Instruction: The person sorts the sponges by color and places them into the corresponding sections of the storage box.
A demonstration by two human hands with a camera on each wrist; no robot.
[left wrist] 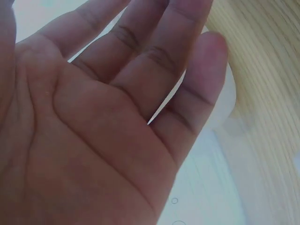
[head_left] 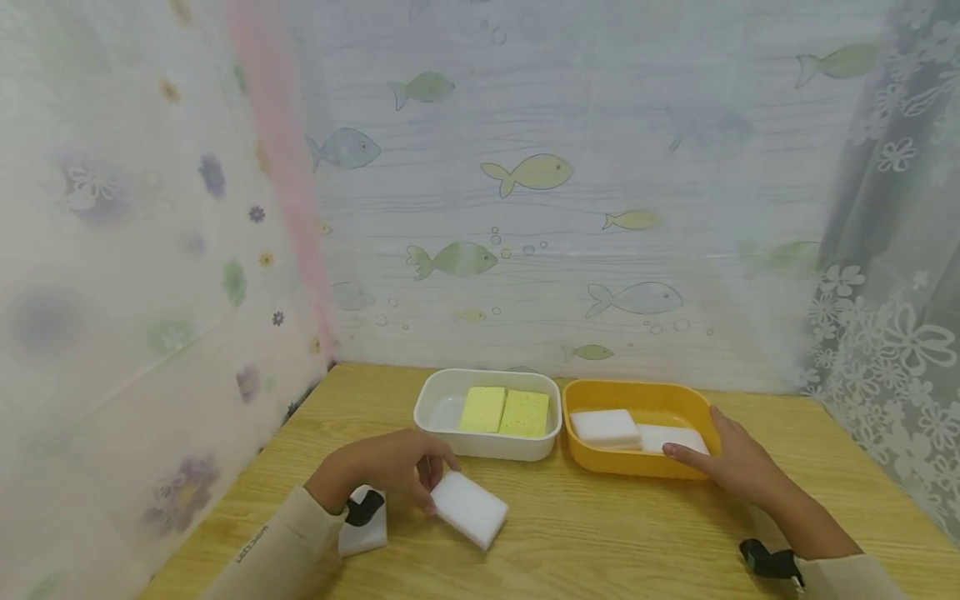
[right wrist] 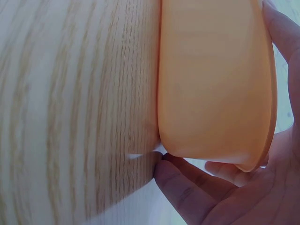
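In the head view, my left hand [head_left: 401,467] pinches one corner of a white sponge block [head_left: 471,508] between thumb and fingers, low over the front of the table. Its palm [left wrist: 93,131] fills much of the left wrist view, which hides the sponge. A second white sponge [head_left: 366,533] lies partly covered by the left wrist. At the right, my right hand [head_left: 742,458] grips the end of an orange box [head_left: 630,462], thumb over the front rim and fingers round the side. Two white sponges, one a white block [head_left: 606,427], lie inside that box.
A white box [head_left: 487,446] stands directly left of the orange one, with two yellow sponges [head_left: 504,410] in its right part. Both boxes are on a wood-grain table [head_left: 600,533]. A fish-patterned curtain [head_left: 540,250] hangs behind, and flowered sheets flank both sides.
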